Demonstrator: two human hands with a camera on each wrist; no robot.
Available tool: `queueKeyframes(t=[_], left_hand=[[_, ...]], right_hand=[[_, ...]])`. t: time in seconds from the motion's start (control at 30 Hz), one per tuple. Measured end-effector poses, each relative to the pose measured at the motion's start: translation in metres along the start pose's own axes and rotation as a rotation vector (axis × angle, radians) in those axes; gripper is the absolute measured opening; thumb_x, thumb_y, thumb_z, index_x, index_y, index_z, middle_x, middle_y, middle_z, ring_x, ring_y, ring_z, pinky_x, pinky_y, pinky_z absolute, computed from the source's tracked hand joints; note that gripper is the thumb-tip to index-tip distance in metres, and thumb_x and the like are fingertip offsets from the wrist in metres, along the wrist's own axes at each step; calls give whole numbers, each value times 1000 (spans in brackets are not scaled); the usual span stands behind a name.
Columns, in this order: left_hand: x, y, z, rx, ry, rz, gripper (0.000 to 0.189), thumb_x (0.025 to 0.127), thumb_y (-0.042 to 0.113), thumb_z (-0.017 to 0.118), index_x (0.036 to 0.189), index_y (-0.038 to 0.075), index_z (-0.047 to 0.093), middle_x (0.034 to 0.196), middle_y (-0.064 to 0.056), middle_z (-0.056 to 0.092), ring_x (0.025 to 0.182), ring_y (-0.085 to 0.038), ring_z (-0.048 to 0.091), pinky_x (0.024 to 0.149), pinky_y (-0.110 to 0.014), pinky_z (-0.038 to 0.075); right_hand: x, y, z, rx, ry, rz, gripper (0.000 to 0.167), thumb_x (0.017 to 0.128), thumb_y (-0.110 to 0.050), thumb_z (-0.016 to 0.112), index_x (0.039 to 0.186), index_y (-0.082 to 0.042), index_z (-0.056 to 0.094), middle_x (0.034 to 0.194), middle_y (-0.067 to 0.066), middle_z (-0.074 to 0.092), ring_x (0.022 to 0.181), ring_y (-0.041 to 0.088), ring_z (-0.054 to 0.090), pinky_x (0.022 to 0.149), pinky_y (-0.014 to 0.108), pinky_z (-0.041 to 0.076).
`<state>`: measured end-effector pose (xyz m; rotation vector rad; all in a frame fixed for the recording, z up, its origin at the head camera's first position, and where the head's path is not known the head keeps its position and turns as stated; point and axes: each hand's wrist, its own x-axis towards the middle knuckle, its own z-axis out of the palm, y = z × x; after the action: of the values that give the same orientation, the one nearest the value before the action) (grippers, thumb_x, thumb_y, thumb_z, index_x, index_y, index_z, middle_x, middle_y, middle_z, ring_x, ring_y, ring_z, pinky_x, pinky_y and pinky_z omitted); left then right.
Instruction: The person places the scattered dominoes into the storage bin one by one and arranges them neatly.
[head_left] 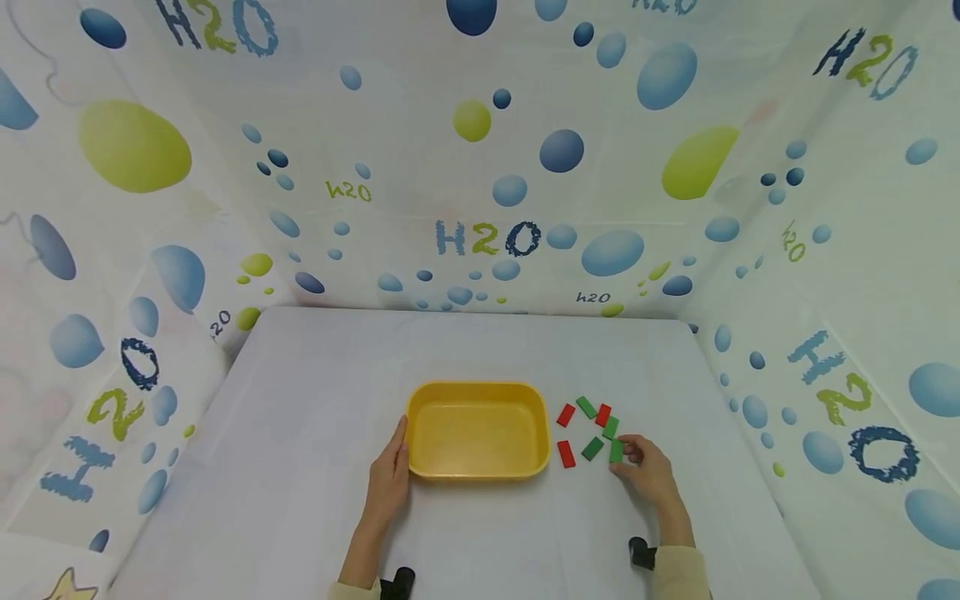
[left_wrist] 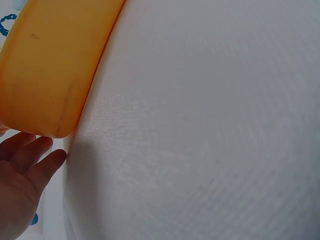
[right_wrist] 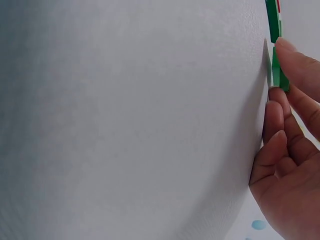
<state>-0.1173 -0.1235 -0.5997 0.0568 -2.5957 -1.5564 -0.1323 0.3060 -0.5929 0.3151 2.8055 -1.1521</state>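
A shallow yellow plastic tray [head_left: 478,479] lies on the white table. Against its left end rests my left hand [head_left: 390,471]; in the left wrist view the extended fingers [left_wrist: 49,162] touch the tray's end wall [left_wrist: 55,70]. To the right of the tray, my right hand [head_left: 651,473] pinches a small green rectangular block [head_left: 616,451] between thumb and fingers. The right wrist view has this green block [right_wrist: 279,72] at the thumb tip, its far side partly hidden. Nearby lie a red block [head_left: 566,454] and another green block [head_left: 592,448].
More small blocks lie just beyond, among them a red block [head_left: 566,415], a green block [head_left: 586,407], and a red block [head_left: 603,415] close to a green block [head_left: 611,427]. Patterned sheets [head_left: 480,167] stand around the back and sides of the white table [head_left: 322,375].
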Motion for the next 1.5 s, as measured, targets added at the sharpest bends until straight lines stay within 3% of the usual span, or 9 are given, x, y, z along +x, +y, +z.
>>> queueKeyframes(t=[0.03, 0.1, 0.27, 0.33, 0.5, 0.63, 0.7, 0.93, 1.5], left_hand=[[0, 0, 0, 1, 0, 2, 47, 106, 13, 37, 153, 9, 33, 156, -10, 36, 143, -29, 36, 117, -41, 29], [0, 0, 0, -5, -6, -10, 47, 106, 13, 37, 153, 10, 32, 157, -7, 36, 144, -27, 35, 119, -28, 27], [-1, -2, 2, 12, 23, 23, 47, 105, 12, 38, 152, 11, 34, 154, -10, 39, 141, -30, 39, 118, -28, 32], [-1, -3, 3, 25, 43, 50, 47, 105, 12, 39, 152, 10, 36, 153, -12, 41, 139, -33, 41, 116, -42, 34], [-1, -3, 2, -1, 31, 39, 47, 106, 14, 38, 152, 12, 35, 154, -10, 40, 141, -31, 39, 117, -40, 31], [0, -2, 1, 5, 16, 34, 46, 107, 15, 37, 152, 10, 34, 154, -11, 39, 142, -30, 38, 118, -22, 25], [0, -2, 0, 13, 14, 32, 46, 107, 16, 37, 152, 9, 34, 155, -11, 39, 142, -30, 38, 118, -20, 25], [0, -1, 1, 10, 9, 22, 47, 106, 14, 37, 153, 8, 33, 155, -11, 38, 142, -31, 37, 117, -46, 30], [0, 1, 0, -5, 11, 7, 47, 106, 12, 39, 152, 8, 34, 155, -11, 38, 142, -31, 37, 117, -45, 31]], right_hand=[[0, 0, -1, 4, 1, -1, 47, 80, -6, 77, 123, -1, 60, 104, 12, 60, 96, 24, 54, 81, 33, 48], [0, 0, -2, 8, 3, 2, 48, 80, -6, 76, 124, -1, 59, 104, 11, 61, 95, 22, 54, 78, 30, 47], [-3, -4, -6, 0, -4, 7, 49, 79, -5, 77, 124, 0, 59, 104, 16, 63, 91, 24, 60, 74, 31, 52], [-4, -7, -7, -8, -6, 17, 49, 79, -4, 77, 124, 0, 59, 103, 17, 63, 89, 24, 60, 72, 30, 53], [-9, -11, -5, 0, -3, 37, 49, 77, -4, 78, 124, 0, 61, 101, 15, 64, 86, 21, 59, 69, 25, 51], [-12, -16, -5, 22, 4, 36, 50, 77, -4, 79, 124, 1, 61, 100, 15, 64, 85, 21, 60, 65, 21, 51], [-14, -19, -4, 27, 10, 39, 50, 78, -4, 79, 124, 1, 61, 99, 15, 63, 85, 21, 59, 63, 19, 50], [-19, -37, -4, 39, 72, 1, 49, 78, -4, 79, 124, -1, 62, 96, 12, 64, 83, 19, 58, 60, 14, 48], [-16, -97, 14, 137, 114, -74, 49, 78, -7, 81, 123, -3, 64, 93, 10, 63, 83, 19, 58, 62, 8, 50]])
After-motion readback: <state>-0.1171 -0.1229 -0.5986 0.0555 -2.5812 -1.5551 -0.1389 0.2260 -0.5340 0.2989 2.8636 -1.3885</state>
